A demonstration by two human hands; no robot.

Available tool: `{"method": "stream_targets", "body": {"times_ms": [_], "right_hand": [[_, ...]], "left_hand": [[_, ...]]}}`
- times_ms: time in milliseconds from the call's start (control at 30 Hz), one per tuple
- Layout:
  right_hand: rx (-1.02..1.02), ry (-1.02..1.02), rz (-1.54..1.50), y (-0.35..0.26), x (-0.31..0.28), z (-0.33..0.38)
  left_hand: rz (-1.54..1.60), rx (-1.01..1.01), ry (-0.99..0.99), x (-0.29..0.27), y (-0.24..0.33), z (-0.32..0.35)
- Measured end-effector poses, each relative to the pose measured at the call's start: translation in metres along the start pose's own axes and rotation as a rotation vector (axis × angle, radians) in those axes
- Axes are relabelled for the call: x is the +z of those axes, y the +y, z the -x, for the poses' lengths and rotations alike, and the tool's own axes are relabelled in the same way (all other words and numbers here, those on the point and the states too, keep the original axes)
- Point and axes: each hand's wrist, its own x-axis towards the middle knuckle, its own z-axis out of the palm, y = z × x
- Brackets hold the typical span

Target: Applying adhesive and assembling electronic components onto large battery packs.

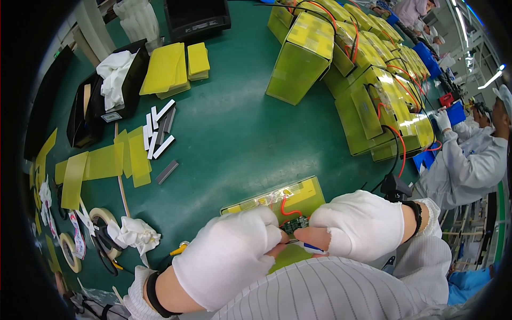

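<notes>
Head view of a green surface (234,138) with both gloved hands meeting over a yellow-green pack (277,200) at the near edge. The left hand (229,256) is curled over, its bare fingertips pinched against a small dark circuit board (294,225) that sits at the pack's near end. The right hand (362,224) is likewise closed in a pinch — its exposed fingertips press at the board from the other side, and a small white-and-blue piece (312,248) shows just beneath them; whether that grip has hold of it cannot be told. A red wire (288,205) loops across the pack's top toward the board. Each wrist carries a dark strap.

Surroundings: a cluster of larger yellow-green packs (346,69) with red and black leads stands at the far right of the surface. Yellow sheets (176,66) lie stacked at the upper left, beside a black box (120,85) holding white cloth. White and grey strips (159,133) are scattered near the centre-left, with yellow film pieces (101,162) just beside them. Tape rolls (104,218) and a crumpled white cloth (133,234) rest near the left hand. At the right edge — well apart from the pack — another person in white clothing (474,160) works at the same surface.
</notes>
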Motion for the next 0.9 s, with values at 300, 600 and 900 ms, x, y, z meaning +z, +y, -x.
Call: {"method": "stream_targets", "body": {"times_ms": [300, 600, 900], "right_hand": [[-0.017, 0.045, -0.039, 0.001, 0.003, 0.004], [-0.01, 0.174, -0.066, 0.0, 0.005, 0.005], [-0.003, 0.212, -0.054, 0.0, 0.012, 0.005]], "left_hand": [[-0.016, 0.006, 0.008, -0.001, 0.002, 0.0], [-0.018, 0.019, 0.038, 0.001, 0.001, -0.002], [0.023, -0.005, 0.037, 0.0, 0.003, -0.002]]}}
